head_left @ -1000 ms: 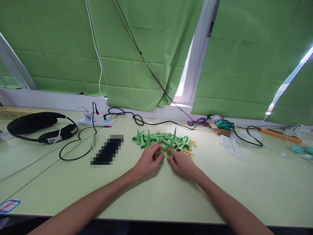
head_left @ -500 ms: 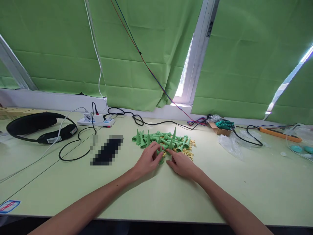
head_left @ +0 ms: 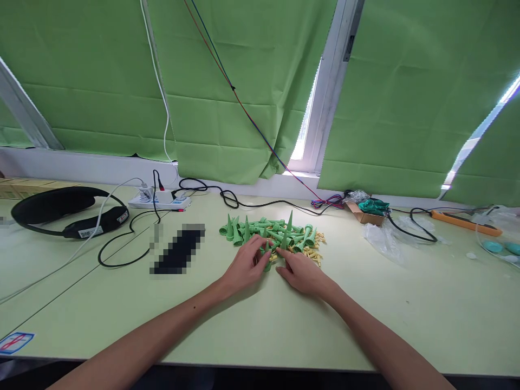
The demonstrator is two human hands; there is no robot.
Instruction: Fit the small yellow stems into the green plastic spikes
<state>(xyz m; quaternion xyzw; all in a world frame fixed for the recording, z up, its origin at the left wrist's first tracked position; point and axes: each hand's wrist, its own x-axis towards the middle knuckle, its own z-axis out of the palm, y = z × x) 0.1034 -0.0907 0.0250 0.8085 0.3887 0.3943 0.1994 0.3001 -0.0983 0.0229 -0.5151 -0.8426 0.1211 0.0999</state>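
A heap of green cone-shaped pieces lies on the pale green table, and several cones stand upright in and beside it. Small yellow pieces are scattered at the heap's right and front. My left hand is closed round an upright green cone at the front of the heap, its fingertips at the cone's sides. Just to the right, my right hand has its index finger stretched to the front of the heap and its thumb apart; nothing shows between them.
Black pixelated object left of the heap; headphone-like black band and power strip farther left. Black cable runs behind. To the right are a small cardboard box, plastic bags and an orange tool.
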